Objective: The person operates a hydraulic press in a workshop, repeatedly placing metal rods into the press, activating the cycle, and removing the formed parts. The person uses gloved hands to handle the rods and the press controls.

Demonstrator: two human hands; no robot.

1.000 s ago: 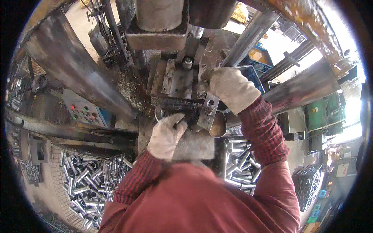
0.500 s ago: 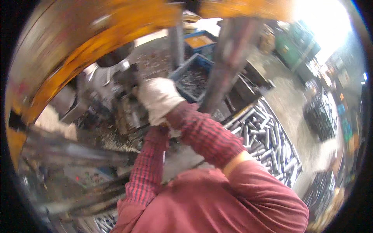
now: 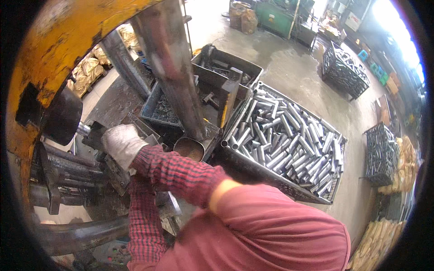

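Note:
My right hand (image 3: 121,143), in a whitish work glove, reaches to the press's tooling with its fingers curled closed. What they hold, if anything, is hidden beneath the glove. Right at the fingertips is a dark metal block (image 3: 94,135); beside it a short shiny steel cylinder (image 3: 83,129) sticks out from the dark round press head (image 3: 63,115). My left forearm (image 3: 145,221), in a red-and-black checked sleeve, rises under the right one. Its hand is almost wholly covered by my right hand and sleeve, so its fingers do not show.
A yellow press frame (image 3: 90,27) arches over the left side, with a thick steel column (image 3: 169,67) ahead. Right of me stands a large crate (image 3: 275,174) heaped with cut metal tubes (image 3: 294,140). A blue bin (image 3: 149,106) and a round metal cup (image 3: 189,148) flank the column's foot.
My view has swung to the right, bringing the tube crate fully into sight. The gloved right hand stays at the tooling, now closer to the press head in the picture.

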